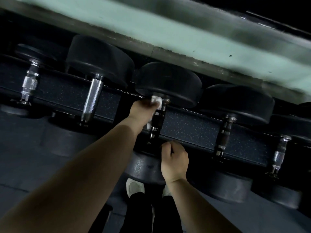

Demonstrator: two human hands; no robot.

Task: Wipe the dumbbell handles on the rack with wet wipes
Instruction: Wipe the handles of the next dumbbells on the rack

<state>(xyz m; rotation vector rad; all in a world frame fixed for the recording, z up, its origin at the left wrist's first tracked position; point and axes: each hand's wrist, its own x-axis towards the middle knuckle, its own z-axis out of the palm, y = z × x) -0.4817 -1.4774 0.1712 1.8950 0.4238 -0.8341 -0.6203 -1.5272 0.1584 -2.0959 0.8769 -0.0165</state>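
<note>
Dumbbells (91, 98): I count five in view. Wipe (157, 100): I log one, white. I also count one left hand (142, 109), one right hand (175, 163) and two pale shoes (134, 185).

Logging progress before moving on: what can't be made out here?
Head view:
- Middle handle, far end: covered by left hand and wet wipe.
- Right hand: its own back hides whether it grips anything.
- Other handles: wiped or not, too dark, blurred.
- Rightmost dumbbell: cut by frame edge.
</note>
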